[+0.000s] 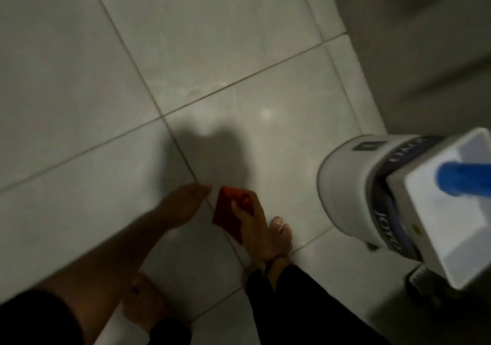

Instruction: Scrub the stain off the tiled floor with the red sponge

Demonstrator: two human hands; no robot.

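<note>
The red sponge (227,213) is held above the pale tiled floor (79,79), low in the middle of the view. My right hand (251,223) grips the sponge's right side, thumb across its top. My left hand (186,202) is blurred, holds nothing, and reaches in from the lower left; its fingertips point at the sponge with a small gap between them. A faint pale smear (195,92) lies on the floor by a grout line, well ahead of both hands. Both hands cast a dark shadow (212,158) on the tile.
A white and grey mop bucket (353,185) with a blue handle (462,180) stands close on the right. My bare feet (143,302) are on the tiles below the hands. A grey wall (425,52) with a tiled skirting runs along the upper right.
</note>
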